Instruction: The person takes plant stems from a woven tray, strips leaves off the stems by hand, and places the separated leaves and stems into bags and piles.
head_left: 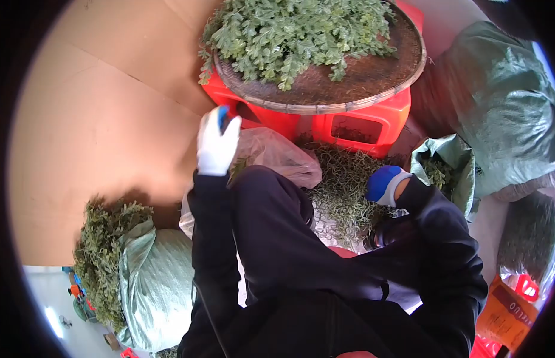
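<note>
My left hand [218, 142], in a white glove with blue on the finger side, is raised at the left end of the red stools [394, 119], above a clear plastic bag [277, 156]. Its thumb and fingers stand apart, and I make out nothing held between them. Lower and to the right, my right hand [385, 185], in a blue and white glove, hangs over the loose green sprigs [346, 194] on the floor. Its fingers are hidden. Leafy green sprigs [307, 36] lie heaped on a round woven tray [373, 77], which rests on the stools.
Cardboard [104, 119] covers the left side. A woven sack [158, 286] with greenery stands lower left. On the right are an open sack [468, 179], a large full sack [510, 107] and an orange box [504, 313]. My bent knees [265, 209] are below the stools.
</note>
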